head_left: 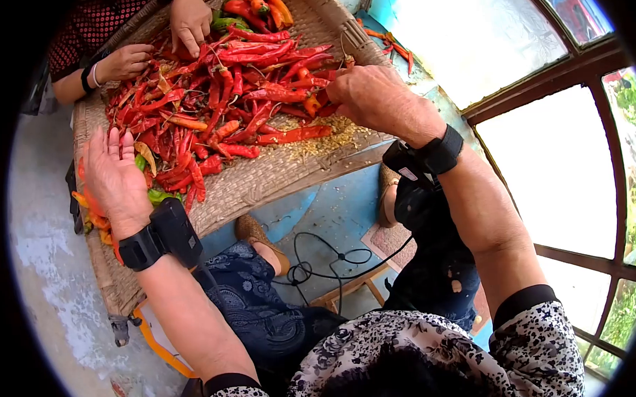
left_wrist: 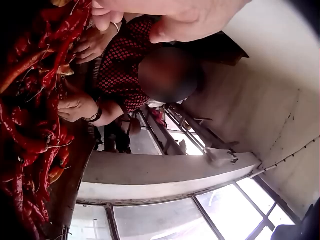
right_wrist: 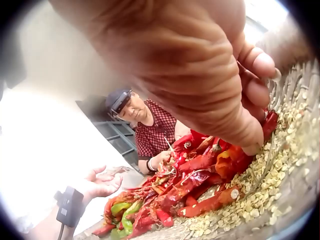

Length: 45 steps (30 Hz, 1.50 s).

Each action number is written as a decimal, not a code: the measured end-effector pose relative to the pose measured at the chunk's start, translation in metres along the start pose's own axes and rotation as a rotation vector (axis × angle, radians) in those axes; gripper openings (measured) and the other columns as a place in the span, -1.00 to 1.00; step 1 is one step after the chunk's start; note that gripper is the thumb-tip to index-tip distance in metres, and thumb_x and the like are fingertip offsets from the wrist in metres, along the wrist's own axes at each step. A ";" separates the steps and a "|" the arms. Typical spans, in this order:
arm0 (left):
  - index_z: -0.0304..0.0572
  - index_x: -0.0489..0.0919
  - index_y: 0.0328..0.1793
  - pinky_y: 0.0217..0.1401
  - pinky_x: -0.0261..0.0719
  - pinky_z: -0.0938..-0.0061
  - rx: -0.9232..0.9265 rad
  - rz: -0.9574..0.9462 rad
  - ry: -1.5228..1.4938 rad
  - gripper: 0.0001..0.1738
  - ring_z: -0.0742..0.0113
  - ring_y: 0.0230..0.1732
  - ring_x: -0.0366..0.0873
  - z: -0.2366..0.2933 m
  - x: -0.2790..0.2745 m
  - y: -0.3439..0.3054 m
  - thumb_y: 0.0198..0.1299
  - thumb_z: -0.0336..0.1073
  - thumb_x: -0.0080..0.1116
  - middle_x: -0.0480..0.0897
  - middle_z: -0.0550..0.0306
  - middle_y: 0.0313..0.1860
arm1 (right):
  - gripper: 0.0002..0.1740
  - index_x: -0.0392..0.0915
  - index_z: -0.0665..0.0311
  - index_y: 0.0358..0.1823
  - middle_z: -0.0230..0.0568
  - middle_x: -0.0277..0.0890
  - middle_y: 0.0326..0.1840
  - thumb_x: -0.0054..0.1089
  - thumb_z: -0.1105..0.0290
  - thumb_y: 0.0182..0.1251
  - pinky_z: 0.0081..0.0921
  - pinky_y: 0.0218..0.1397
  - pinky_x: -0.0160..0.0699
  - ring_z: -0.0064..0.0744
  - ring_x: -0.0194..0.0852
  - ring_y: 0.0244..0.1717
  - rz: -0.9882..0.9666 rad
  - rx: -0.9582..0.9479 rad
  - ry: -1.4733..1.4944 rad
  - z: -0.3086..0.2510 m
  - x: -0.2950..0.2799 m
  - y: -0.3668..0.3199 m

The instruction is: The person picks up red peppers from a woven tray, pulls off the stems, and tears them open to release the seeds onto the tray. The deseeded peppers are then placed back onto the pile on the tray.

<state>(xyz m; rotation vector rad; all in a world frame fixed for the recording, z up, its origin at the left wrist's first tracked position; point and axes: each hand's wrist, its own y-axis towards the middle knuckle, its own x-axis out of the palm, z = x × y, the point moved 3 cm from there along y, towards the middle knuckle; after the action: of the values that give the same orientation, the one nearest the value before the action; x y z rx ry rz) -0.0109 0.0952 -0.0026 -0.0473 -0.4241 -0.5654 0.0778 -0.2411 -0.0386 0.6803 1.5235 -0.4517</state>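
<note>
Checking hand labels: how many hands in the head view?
4. Wearer's left hand, at the tray's left end; right hand, right of the pepper pile. Other person's: one hand at the far side, another left of it. None looks hidden.

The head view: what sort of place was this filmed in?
Probably a room in a home or small workshop, beside large framed windows. A woven tray heaped with red peppers and worn blue-grey flooring suggest informal food preparation.
</note>
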 end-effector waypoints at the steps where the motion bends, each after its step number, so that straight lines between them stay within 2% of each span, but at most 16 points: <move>1: -0.36 0.40 0.15 0.10 0.50 0.47 0.001 0.001 0.000 -0.65 0.35 -0.01 0.51 -0.001 0.003 -0.004 0.30 -0.36 0.10 0.55 -0.02 0.05 | -0.85 0.54 0.33 -0.40 0.01 0.57 -0.44 0.02 0.42 0.21 -0.19 -0.22 0.57 0.00 0.60 -0.30 -0.047 0.018 -0.003 -0.001 -0.001 0.002; 3: -0.35 0.39 0.22 0.11 0.50 0.48 0.079 -0.272 0.080 -0.59 0.37 0.02 0.51 -0.004 0.021 -0.017 0.29 -0.35 0.12 0.55 0.01 0.08 | -0.84 0.53 0.33 -0.43 0.02 0.57 -0.45 0.01 0.42 0.21 -0.18 -0.24 0.57 0.01 0.60 -0.31 -0.095 0.034 -0.007 0.001 0.000 0.003; 7: -0.25 0.48 0.19 -0.04 0.48 0.65 -0.057 -0.734 0.312 -0.62 0.55 -0.10 0.52 -0.019 0.063 -0.068 0.30 -0.26 0.13 0.60 0.17 0.00 | -0.87 0.60 0.31 -0.36 -0.19 0.59 -0.51 0.21 0.39 0.17 -0.34 -0.35 0.54 -0.29 0.58 -0.47 0.098 -0.021 0.357 0.004 -0.014 0.008; 8: -0.22 0.52 0.14 -0.12 0.52 0.65 -0.013 -0.800 0.421 -0.58 0.51 -0.13 0.53 -0.019 0.071 -0.086 0.25 -0.14 0.19 0.61 0.13 -0.05 | -0.85 0.60 0.32 -0.35 -0.22 0.58 -0.52 0.23 0.37 0.19 -0.41 -0.35 0.54 -0.40 0.56 -0.48 0.152 -0.070 0.561 0.002 -0.022 0.009; 11: -0.22 0.56 0.06 -0.14 0.52 0.69 -0.085 -0.963 0.404 -0.64 0.53 -0.13 0.55 -0.026 0.086 -0.117 0.23 -0.18 0.22 0.61 0.20 -0.18 | -0.80 0.61 0.33 -0.31 -0.28 0.55 -0.54 0.26 0.31 0.23 -0.53 -0.35 0.52 -0.54 0.50 -0.48 0.147 -0.043 0.685 -0.012 -0.033 0.014; 14: -0.25 0.59 -0.06 -0.20 0.50 0.70 -0.035 -1.076 0.546 -0.72 0.57 -0.27 0.53 -0.030 0.091 -0.125 0.24 -0.21 0.22 0.59 0.28 -0.32 | -0.78 0.61 0.35 -0.29 -0.29 0.57 -0.51 0.22 0.31 0.28 -0.57 -0.34 0.51 -0.53 0.52 -0.45 0.166 -0.080 0.756 -0.020 -0.030 0.019; 20: -0.23 0.60 -0.17 -0.31 0.44 0.71 -0.012 -0.924 0.426 -0.78 0.65 -0.41 0.43 -0.029 0.085 -0.112 0.28 -0.21 0.18 0.54 0.37 -0.42 | -0.79 0.65 0.34 -0.24 -0.13 0.63 -0.45 0.25 0.34 0.17 -0.43 -0.33 0.62 -0.33 0.63 -0.43 0.298 -0.073 0.931 -0.018 -0.019 0.023; 22: -0.19 0.60 -0.12 -0.29 0.47 0.71 0.034 -0.821 0.418 -0.79 0.65 -0.39 0.45 -0.020 0.078 -0.099 0.28 -0.21 0.17 0.56 0.35 -0.40 | -0.82 0.64 0.33 -0.30 -0.07 0.60 -0.48 0.21 0.35 0.19 -0.33 -0.35 0.61 -0.17 0.62 -0.45 0.305 -0.146 0.593 -0.021 -0.011 0.021; 25: -0.22 0.59 -0.08 -0.24 0.52 0.68 0.041 -0.618 0.219 -0.75 0.61 -0.35 0.51 -0.010 0.060 -0.068 0.27 -0.20 0.20 0.59 0.30 -0.37 | -0.82 0.56 0.34 -0.33 -0.07 0.54 -0.45 0.18 0.34 0.19 -0.24 -0.30 0.55 -0.10 0.58 -0.37 -0.029 -0.062 0.246 -0.030 0.008 0.014; 30: -0.31 0.44 0.13 0.04 0.51 0.50 0.096 -0.280 -0.053 -0.61 0.38 -0.08 0.51 0.006 0.019 -0.015 0.25 -0.28 0.19 0.54 0.03 -0.04 | -0.86 0.53 0.33 -0.39 -0.03 0.54 -0.45 0.14 0.39 0.14 -0.17 -0.33 0.53 -0.02 0.57 -0.37 -0.080 -0.070 0.109 -0.037 0.017 0.015; 32: -0.35 0.38 0.24 0.18 0.48 0.38 -0.120 0.048 -0.040 -0.57 0.26 0.09 0.48 0.003 0.007 -0.013 0.29 -0.32 0.12 0.51 -0.05 0.09 | -0.88 0.52 0.33 -0.40 -0.03 0.54 -0.45 0.13 0.41 0.13 -0.16 -0.34 0.52 -0.01 0.57 -0.38 -0.084 -0.072 0.078 -0.039 0.019 0.018; 33: -0.35 0.38 0.24 0.18 0.48 0.38 -0.117 0.052 -0.038 -0.57 0.26 0.09 0.48 0.001 0.006 -0.013 0.29 -0.32 0.12 0.51 -0.05 0.09 | -0.89 0.51 0.33 -0.42 -0.03 0.54 -0.47 0.12 0.42 0.13 -0.16 -0.35 0.52 -0.01 0.57 -0.40 -0.065 -0.093 0.068 -0.040 0.021 0.019; 35: -0.33 0.36 0.29 0.22 0.46 0.36 -0.125 -0.226 0.002 -0.52 0.25 0.13 0.45 -0.007 0.013 -0.017 0.29 -0.32 0.13 0.45 -0.05 0.17 | -0.90 0.50 0.33 -0.43 -0.03 0.53 -0.48 0.11 0.43 0.12 -0.15 -0.37 0.51 -0.01 0.56 -0.41 -0.047 -0.116 0.060 -0.041 0.023 0.020; 41: -0.25 0.54 0.12 -0.06 0.46 0.64 0.006 -0.635 0.330 -0.65 0.57 -0.11 0.50 -0.014 0.056 -0.066 0.29 -0.22 0.14 0.61 0.22 -0.10 | -0.90 0.48 0.34 -0.44 -0.06 0.52 -0.48 0.11 0.45 0.12 -0.19 -0.41 0.52 -0.04 0.56 -0.43 -0.087 -0.126 0.035 -0.048 0.016 0.022; 43: -0.25 0.52 0.16 -0.05 0.47 0.65 0.051 -0.775 0.526 -0.64 0.53 -0.06 0.52 -0.012 0.064 -0.080 0.30 -0.25 0.11 0.62 0.17 -0.03 | -0.90 0.47 0.32 -0.40 -0.11 0.51 -0.41 0.11 0.43 0.16 -0.20 -0.42 0.53 -0.08 0.56 -0.42 0.161 -0.146 0.064 -0.044 0.004 0.022; 45: -0.24 0.54 0.15 -0.03 0.47 0.64 0.011 -0.881 0.575 -0.64 0.49 -0.07 0.54 -0.015 0.067 -0.089 0.30 -0.23 0.12 0.63 0.14 -0.04 | -0.84 0.50 0.32 -0.28 -0.08 0.52 -0.32 0.16 0.42 0.11 -0.27 -0.38 0.58 -0.11 0.58 -0.38 0.214 -0.164 0.077 -0.041 -0.007 0.022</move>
<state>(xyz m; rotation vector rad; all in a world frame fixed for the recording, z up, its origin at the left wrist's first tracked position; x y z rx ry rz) -0.0012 -0.0168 0.0043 0.3231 0.1458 -1.3952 0.0617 -0.1991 -0.0259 0.7287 1.5212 -0.1391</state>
